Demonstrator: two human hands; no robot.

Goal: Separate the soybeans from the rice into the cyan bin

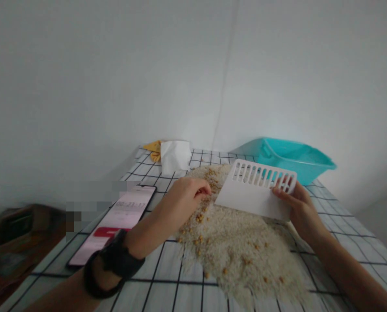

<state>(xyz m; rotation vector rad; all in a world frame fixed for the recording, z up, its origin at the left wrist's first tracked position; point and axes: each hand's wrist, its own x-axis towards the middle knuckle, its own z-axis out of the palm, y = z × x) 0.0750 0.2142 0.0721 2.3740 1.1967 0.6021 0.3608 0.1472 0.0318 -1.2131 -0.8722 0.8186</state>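
My right hand point(302, 208) grips the right end of a white slotted plastic plate point(252, 197), thumb on the near face and fingers by the slots. The plate is tilted over a spread pile of rice grains point(239, 247). Yellow beans point(199, 217), perhaps soybeans, lie scattered in the rice, mostly along its left side. My left hand point(191, 190), with a black watch on the wrist, rests at the pile's left edge, close to the plate's left corner. Its fingers are curled inward; anything between the fingertips is hidden.
Behind the plate, at the back right, stands a turquoise plastic basin point(297, 158). A phone point(115, 221) showing a timer lies left of my forearm. White tissue point(175, 156) and a yellow package point(153, 149) sit at the back of the checked tablecloth point(349, 221), near the wall.
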